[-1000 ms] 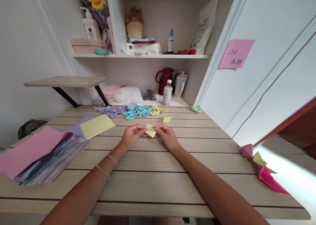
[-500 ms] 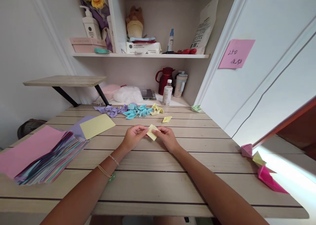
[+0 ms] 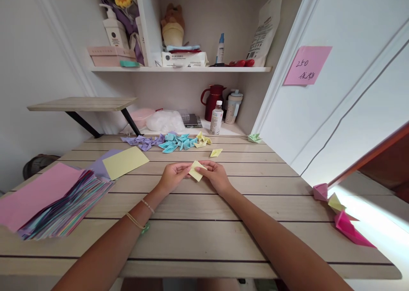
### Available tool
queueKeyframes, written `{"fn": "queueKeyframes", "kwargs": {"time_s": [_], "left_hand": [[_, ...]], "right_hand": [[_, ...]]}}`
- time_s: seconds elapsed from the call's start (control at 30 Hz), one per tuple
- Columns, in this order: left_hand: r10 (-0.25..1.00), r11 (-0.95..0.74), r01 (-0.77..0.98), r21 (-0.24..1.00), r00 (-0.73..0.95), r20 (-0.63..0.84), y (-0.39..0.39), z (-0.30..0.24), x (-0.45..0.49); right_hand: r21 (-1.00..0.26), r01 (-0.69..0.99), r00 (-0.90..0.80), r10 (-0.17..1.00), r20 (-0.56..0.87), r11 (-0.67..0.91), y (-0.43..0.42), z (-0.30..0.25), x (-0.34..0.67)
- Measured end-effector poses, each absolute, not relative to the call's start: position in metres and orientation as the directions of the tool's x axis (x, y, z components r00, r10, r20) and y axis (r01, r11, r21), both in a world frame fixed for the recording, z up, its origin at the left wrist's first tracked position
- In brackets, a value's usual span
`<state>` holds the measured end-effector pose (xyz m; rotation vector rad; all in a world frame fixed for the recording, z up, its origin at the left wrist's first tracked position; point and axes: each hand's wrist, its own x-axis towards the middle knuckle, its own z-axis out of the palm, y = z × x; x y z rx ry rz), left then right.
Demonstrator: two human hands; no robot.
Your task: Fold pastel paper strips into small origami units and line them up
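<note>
Between my two hands is a small folded square of yellow paper (image 3: pixel 197 171), held just over the table with one corner toward me. My left hand (image 3: pixel 173 177) pinches its left corner between thumb and fingers. On the other side, my right hand (image 3: pixel 214 176) has its thumb pressed on the paper's face and its fingers behind. The fingertips behind the paper are partly hidden. Beyond my right hand lies a yellow folded paper boat (image 3: pixel 216 153). Farther back sit more yellow folded pieces (image 3: pixel 203 140), beside blue folded pieces (image 3: pixel 179 142) and purple ones (image 3: pixel 145 142).
A stack of coloured paper (image 3: pixel 67 201) lies at the left, with a yellow sheet (image 3: pixel 125 163) beside it. Pink and yellow paper boats (image 3: pixel 351 229) line the right edge. A bottle (image 3: pixel 216 118) and a red jug (image 3: pixel 213 101) stand at the back, below a shelf (image 3: pixel 179 69).
The upper corner of the yellow paper now lies flatter, and my right fingers have shifted slightly along its top edge. Both hands still hold it in the same spot. The view has tilted slightly.
</note>
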<state>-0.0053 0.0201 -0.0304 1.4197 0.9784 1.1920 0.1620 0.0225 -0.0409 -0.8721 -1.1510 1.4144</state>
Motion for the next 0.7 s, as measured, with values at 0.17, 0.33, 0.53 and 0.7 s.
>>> {"fn": "queueKeyframes", "kwargs": {"time_s": [0.17, 0.33, 0.53, 0.7], "left_hand": [[0.948, -0.243, 0.066, 0.968, 0.227, 0.222, 0.0201, -0.0322, -0.0053], [0.858, -0.513, 0.364, 0.777, 0.244, 0.452, 0.0144, -0.0277, -0.0058], [0.831, -0.554, 0.395, 0.733, 0.198, 0.52, 0.0154, -0.0279, -0.0057], [0.848, -0.53, 0.328, 0.782, 0.211, 0.486, 0.0155, -0.0321, -0.0028]], "right_hand": [[-0.96, -0.278, -0.151, 0.987, 0.056, 0.012, 0.0252, -0.044, 0.1637], [-0.962, -0.268, -0.171, 0.98, 0.103, 0.054, 0.0239, -0.0439, 0.1628], [-0.946, -0.312, -0.197, 0.968, 0.157, 0.089, 0.0232, -0.0429, 0.1601], [-0.96, -0.234, -0.098, 0.979, 0.181, 0.154, 0.0245, -0.045, 0.1612]]}}
